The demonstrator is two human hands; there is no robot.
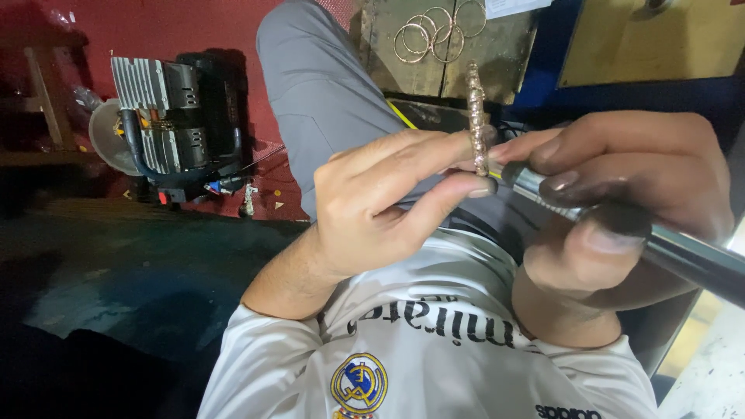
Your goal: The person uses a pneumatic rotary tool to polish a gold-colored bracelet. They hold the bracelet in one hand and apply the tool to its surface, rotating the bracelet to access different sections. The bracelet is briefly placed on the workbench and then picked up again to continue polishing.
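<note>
My left hand (388, 202) pinches a thin, ornate gold-coloured bangle (476, 116) edge-on between thumb and fingers. My right hand (621, 194) grips a dark metal rod-like hand tool (683, 252), whose tip meets the bangle near my left fingertips. Both hands are held above my lap, over a white shirt and grey trousers (318, 85).
Several plain gold-coloured rings (434, 31) lie on a worn bench top (497, 62) beyond my hands. A small compressor-like machine (174, 116) with metal fins stands on the red floor at the left. A wooden stool leg (46, 93) shows at far left.
</note>
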